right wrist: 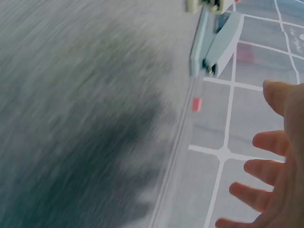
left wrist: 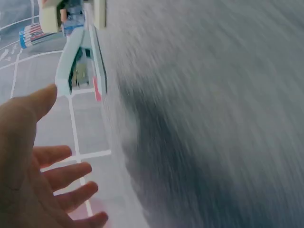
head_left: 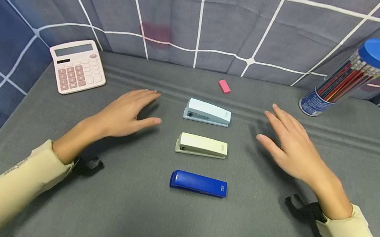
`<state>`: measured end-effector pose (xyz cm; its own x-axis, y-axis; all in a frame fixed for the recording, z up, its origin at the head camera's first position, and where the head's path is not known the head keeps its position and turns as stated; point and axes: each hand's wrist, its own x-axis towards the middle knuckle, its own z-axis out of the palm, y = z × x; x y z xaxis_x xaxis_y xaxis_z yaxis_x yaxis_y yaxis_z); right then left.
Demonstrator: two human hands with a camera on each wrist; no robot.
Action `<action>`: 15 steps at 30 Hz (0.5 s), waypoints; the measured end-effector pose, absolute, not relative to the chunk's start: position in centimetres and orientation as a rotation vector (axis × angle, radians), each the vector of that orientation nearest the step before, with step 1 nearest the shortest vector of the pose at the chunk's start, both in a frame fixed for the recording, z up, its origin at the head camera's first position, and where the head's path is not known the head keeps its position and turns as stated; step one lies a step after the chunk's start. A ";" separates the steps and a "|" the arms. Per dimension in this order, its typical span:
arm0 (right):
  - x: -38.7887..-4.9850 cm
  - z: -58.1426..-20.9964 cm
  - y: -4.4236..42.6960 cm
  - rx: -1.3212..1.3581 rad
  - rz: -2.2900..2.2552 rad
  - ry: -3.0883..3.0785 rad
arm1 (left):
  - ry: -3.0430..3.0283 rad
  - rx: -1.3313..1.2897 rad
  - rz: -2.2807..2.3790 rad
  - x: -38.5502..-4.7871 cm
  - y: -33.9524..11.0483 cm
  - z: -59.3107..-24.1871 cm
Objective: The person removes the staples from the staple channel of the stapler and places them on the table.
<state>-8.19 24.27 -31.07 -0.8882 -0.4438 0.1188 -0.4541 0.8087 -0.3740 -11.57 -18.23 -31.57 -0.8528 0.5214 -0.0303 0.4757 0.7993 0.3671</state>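
Note:
Three staplers lie in a column between the hands: a light blue one (head_left: 208, 112) at the back, a pale green one (head_left: 202, 145) in the middle and a dark blue one (head_left: 198, 183) in front. To their left, my left hand (head_left: 124, 113) hovers above the table with fingers extended, holding nothing. My right hand (head_left: 290, 148) is raised on the right side, fingers spread and empty. Both wrist views show spread fingers, the left hand (left wrist: 42, 166) and the right hand (right wrist: 275, 166), with the light blue stapler (right wrist: 224, 45) beyond.
A pink calculator (head_left: 77, 67) lies at the back left of the grey table (head_left: 116, 214). Behind the staplers is a small pink eraser (head_left: 224, 86). A blue-lidded tub of pencils (head_left: 351, 77) stands at the back right, near the checked cloth (head_left: 234, 18).

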 end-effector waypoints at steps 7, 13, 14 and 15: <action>-8.9 -30.1 21.0 0.818 0.875 -2.766 | 2.579 0.695 1.133 -12.9 -15.2 -32.5; -9.9 -29.0 16.8 0.981 1.110 -2.643 | 2.415 0.577 1.297 -14.7 -12.9 -33.8; -10.1 -28.8 16.0 1.009 1.128 -2.640 | 2.424 0.574 1.290 -15.0 -12.6 -34.0; -10.3 -28.7 15.3 1.034 1.138 -2.643 | 2.436 0.570 1.283 -15.3 -12.3 -34.1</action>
